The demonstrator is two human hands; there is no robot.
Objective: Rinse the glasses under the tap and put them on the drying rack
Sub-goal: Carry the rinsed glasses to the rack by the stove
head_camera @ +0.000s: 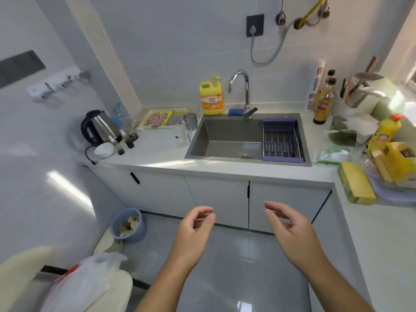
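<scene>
Both hands are hovering low in the centre of the frame, in front of the white cabinet doors under the worktop (pixel 157 152). The left hand (pixel 194 228) is holding nothing, its fingers (pixel 202 210) loosely curled and parted from the thumb. The right hand (pixel 289 224) is likewise holding nothing, its fingers (pixel 278 207) relaxed and slightly bent, apart from one another. Neither hand is touching anything.

The glasses (pixel 184 131) are standing upright on the worktop in the middle of the frame, just beside the left edge of the grey sink (pixel 225 134). They are clear and clustered close together, so their exact count is hard to tell. The purple drying rack (pixel 281 140) is sitting across the right part of the sink, spanning it from the back edge to the front edge. The chrome tap (pixel 242 86) is rising behind the sink with its spout curving to the left, and no water is showing under it.

A yellow dish soap bottle (pixel 211 97) is standing to the left of the tap, and a blue sponge (pixel 235 112) is lying at the tap's base. An electric kettle (pixel 100 127) is sitting at the left end of the worktop. A blue waste bin (pixel 129 224) is standing on the floor at lower left.
</scene>
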